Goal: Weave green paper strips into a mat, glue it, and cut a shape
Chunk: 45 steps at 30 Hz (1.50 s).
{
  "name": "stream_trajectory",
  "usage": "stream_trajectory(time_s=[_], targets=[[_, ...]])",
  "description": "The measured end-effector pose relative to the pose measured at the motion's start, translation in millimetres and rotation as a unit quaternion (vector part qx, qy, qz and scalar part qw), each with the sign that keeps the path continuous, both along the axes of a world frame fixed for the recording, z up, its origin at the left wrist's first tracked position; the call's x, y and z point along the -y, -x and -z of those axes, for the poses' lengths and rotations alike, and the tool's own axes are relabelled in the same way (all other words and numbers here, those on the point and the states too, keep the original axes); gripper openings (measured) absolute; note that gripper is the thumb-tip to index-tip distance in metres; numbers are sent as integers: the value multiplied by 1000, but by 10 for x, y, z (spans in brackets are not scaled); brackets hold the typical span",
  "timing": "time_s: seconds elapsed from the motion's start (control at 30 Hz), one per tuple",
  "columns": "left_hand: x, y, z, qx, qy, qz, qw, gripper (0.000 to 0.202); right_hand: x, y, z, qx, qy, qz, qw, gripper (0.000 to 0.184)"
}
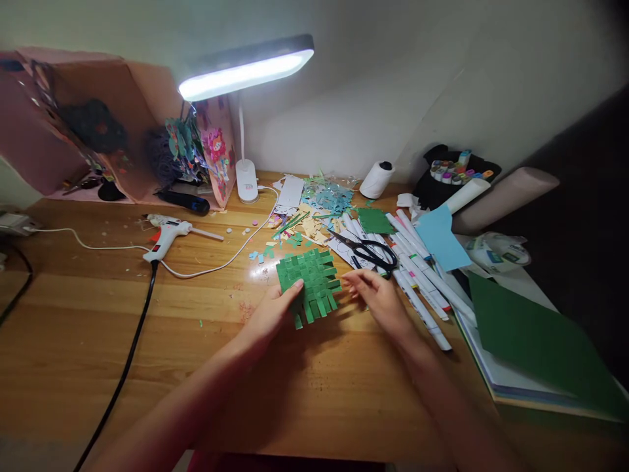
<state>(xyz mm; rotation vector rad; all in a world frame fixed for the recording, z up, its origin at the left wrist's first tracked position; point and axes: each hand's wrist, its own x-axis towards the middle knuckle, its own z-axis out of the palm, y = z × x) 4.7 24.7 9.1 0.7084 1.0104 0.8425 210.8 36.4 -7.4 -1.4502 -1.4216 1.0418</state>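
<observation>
A small mat woven from green paper strips [310, 278] lies on the wooden desk [147, 341], loose strip ends sticking out at its near and right sides. My left hand [272, 314] grips its near left corner with thumb on top and fingers curled under. My right hand [378, 298] sits just right of the mat, fingers pinched together at the strip ends on its right edge. Whether it grips a strip there I cannot make out. Black-handled scissors [367, 250] lie just beyond my right hand.
A lit desk lamp [246, 69] stands at the back. A white glue gun [164, 236] with cables lies left. Paper scraps [319, 203], several white markers [422, 275], blue paper [439, 239], a green sheet [535, 341], a thread spool [376, 178] and a marker case [455, 174] crowd the right. Pink box [98, 124] at back left.
</observation>
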Motion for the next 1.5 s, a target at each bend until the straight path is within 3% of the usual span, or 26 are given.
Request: stream_trajectory(time_s=[0.1, 0.23, 0.53, 0.67, 0.87, 0.97, 1.13, 1.23, 1.3, 1.5], targets=[[21, -5, -21, 2, -13, 11, 1000, 37, 75, 161, -45, -76, 70, -61, 993, 37], [49, -4, -48, 0, -28, 51, 998, 40, 137, 273, -104, -126, 94, -47, 987, 35], [46, -29, -30, 23, -55, 57, 997, 39, 106, 171, -75, -87, 54, -46, 994, 34], [16, -5, -18, 14, -47, 34, 998, 41, 57, 72, -52, -100, 45, 1, 994, 28], [-45, 47, -12, 18, -32, -33, 999, 44, 65, 10, -96, -50, -75, 77, 993, 22], [-28, 21, -6, 30, -18, -33, 999, 44, 160, 121, -139, 58, -190, 7, 980, 19], [8, -12, -11, 35, 21, -14, 999, 36, 223, 206, -145, 246, -309, -145, 907, 31], [-11, 3, -44, 50, 28, -39, 998, 37, 202, 155, -137, 330, -364, -192, 849, 34], [-31, 21, -71, 61, 24, -48, 997, 39, 200, 125, -136, 350, -392, -194, 828, 33], [-35, 46, -84, 46, -13, -60, 997, 38, 260, 158, -129, 333, -372, -138, 855, 37]])
